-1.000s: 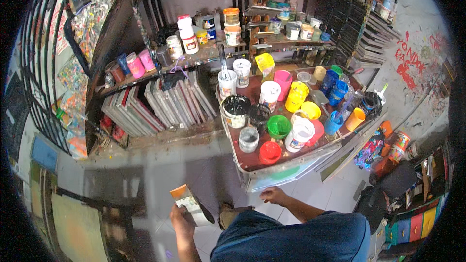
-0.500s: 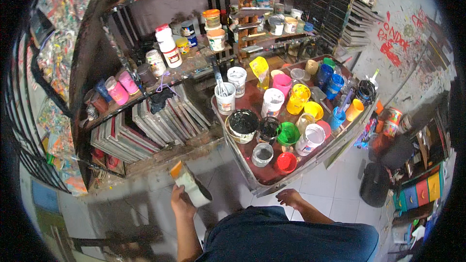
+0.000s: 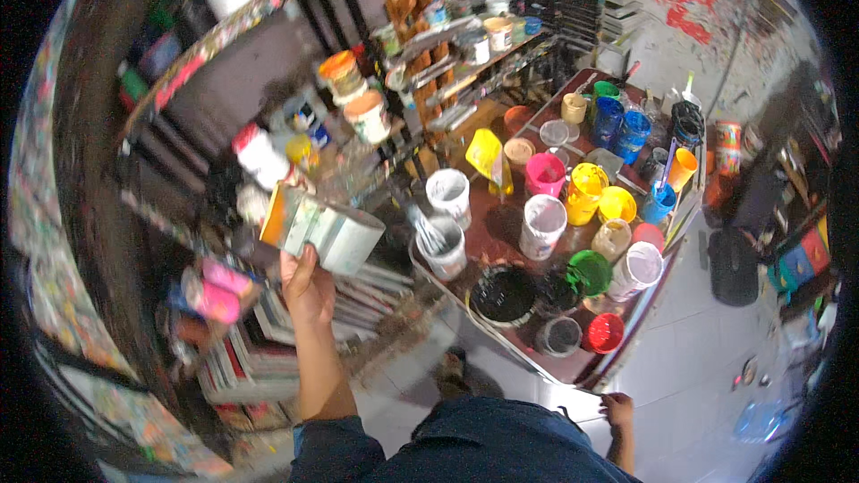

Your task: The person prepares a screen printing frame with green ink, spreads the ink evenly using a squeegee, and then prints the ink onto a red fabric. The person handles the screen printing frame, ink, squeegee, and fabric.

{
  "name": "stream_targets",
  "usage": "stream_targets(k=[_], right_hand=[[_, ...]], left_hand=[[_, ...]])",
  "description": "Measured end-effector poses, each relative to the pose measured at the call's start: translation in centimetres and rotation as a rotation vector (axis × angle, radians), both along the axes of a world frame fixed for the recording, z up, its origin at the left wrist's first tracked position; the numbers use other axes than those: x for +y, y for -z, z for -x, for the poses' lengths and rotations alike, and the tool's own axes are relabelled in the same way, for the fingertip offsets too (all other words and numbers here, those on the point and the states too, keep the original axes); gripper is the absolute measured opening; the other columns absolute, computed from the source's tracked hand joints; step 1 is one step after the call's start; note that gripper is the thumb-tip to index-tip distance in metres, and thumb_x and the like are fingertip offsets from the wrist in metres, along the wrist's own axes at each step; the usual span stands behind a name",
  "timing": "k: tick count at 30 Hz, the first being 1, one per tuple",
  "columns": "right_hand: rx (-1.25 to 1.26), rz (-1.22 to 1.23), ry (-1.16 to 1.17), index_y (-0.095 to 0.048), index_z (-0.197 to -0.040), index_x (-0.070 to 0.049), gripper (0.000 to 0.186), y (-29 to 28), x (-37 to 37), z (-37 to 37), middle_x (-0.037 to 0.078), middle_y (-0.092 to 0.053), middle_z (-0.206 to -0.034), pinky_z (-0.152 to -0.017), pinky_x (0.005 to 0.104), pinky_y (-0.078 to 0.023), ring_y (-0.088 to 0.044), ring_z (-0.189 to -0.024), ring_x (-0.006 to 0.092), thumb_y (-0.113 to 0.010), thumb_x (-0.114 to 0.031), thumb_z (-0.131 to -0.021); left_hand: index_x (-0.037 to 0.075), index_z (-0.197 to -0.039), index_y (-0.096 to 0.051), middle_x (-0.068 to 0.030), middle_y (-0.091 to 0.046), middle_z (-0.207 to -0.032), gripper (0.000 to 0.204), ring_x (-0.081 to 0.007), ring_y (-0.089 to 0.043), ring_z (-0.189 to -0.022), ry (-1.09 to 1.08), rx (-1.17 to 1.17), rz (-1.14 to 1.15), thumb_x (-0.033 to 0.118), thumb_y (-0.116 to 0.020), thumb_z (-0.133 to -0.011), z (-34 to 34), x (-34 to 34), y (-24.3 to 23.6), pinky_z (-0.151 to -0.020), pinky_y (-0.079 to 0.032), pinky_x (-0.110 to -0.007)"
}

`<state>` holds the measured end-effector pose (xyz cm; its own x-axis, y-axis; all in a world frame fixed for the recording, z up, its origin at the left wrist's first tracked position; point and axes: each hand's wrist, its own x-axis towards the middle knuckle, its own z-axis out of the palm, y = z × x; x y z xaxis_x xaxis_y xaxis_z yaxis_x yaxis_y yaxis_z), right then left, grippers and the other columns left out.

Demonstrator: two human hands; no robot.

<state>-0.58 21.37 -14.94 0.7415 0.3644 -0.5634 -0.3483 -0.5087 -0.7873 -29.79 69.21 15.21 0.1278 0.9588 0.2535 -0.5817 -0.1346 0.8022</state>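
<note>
Thumb [image 3: 306,266] of the left hand [image 3: 310,295] presses on the near side of a pale tub [image 3: 335,240]; the other fingers pass out of sight behind it, so the tub is pinched between them. It is held in the air on its side, orange at its left end, round mouth toward the right, in front of the shelf [image 3: 351,181] and left of the table [image 3: 490,225]. The right hand [image 3: 617,411] hangs low, just beside the near corner of the table, its fingers bent; whether they pinch anything or touch the edge cannot be told.

On the table, nearest the tub, are two white cups [image 3: 448,193], one holding brushes [image 3: 428,233]. Toward the near end sit a black pot [image 3: 504,296], a grey cup [image 3: 560,338] and a red cup [image 3: 604,333], with a green cup [image 3: 590,274] behind the red. Farther back come yellow cups [image 3: 586,195], a pink cup [image 3: 545,175] and blue cups [image 3: 633,136]. Blurred jars [image 3: 367,118] stand on the shelf; frames [image 3: 246,367] lean below. Red marks [image 3: 684,11] show on the far wall [image 3: 649,49].
</note>
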Motion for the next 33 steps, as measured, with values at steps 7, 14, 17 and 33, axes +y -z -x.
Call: stream_targets(k=[7,14,17,33], right_hand=[[-0.009,0.081,0.505,-0.051,-0.11,0.004,0.039,-4.6,4.2,5.5,0.013,-0.061,-0.082,-0.042,0.0257,-0.041,-0.058,-0.057,0.0171,-0.059,-0.019,-0.079],[-0.41,0.173,0.545,-0.056,-0.097,0.004,0.029,1.2,6.2,6.0,0.007,-0.055,-0.066,-0.039,0.024,-0.039,-0.052,-0.048,0.0126,-0.064,-0.017,-0.078],[-0.527,0.352,0.481,-0.056,-0.09,0.004,0.022,3.4,4.5,5.6,0.008,-0.054,-0.061,-0.043,0.0277,-0.041,-0.053,-0.049,0.0154,-0.064,-0.012,-0.076],[-0.53,0.576,0.465,-0.056,-0.084,0.004,0.027,-0.1,7.4,5.7,0.019,-0.056,-0.081,-0.067,0.0388,-0.045,-0.057,-0.074,0.031,-0.066,-0.017,-0.07]], left_hand=[[0.001,-0.124,-0.035,-0.0125,-0.048,-0.117,0.053,-0.0194,-0.048,-0.105,0.138,0.001,-0.444,-0.004,-0.06,-0.077,-12.1,18.2,-7.8,-0.091,-0.038,-0.031],[-0.002,-0.108,-0.044,-0.0113,-0.054,-0.103,0.032,-0.0173,-0.051,-0.099,-0.118,0.171,-0.806,-0.003,-0.057,-0.079,-22.1,27.8,-12.3,-0.086,-0.04,-0.028],[0.003,-0.102,-0.051,-0.0102,-0.058,-0.097,0.026,-0.016,-0.053,-0.097,-0.272,0.346,-0.932,0.002,-0.059,-0.078,-25.8,28.5,-13.8,-0.085,-0.04,-0.028],[0.008,-0.099,-0.05,-0.0167,-0.055,-0.095,0.033,-0.0352,-0.052,-0.092,-0.266,0.624,-1.053,-0.007,-0.051,-0.069,-32.9,36.3,-14.2,-0.076,-0.042,-0.041]])
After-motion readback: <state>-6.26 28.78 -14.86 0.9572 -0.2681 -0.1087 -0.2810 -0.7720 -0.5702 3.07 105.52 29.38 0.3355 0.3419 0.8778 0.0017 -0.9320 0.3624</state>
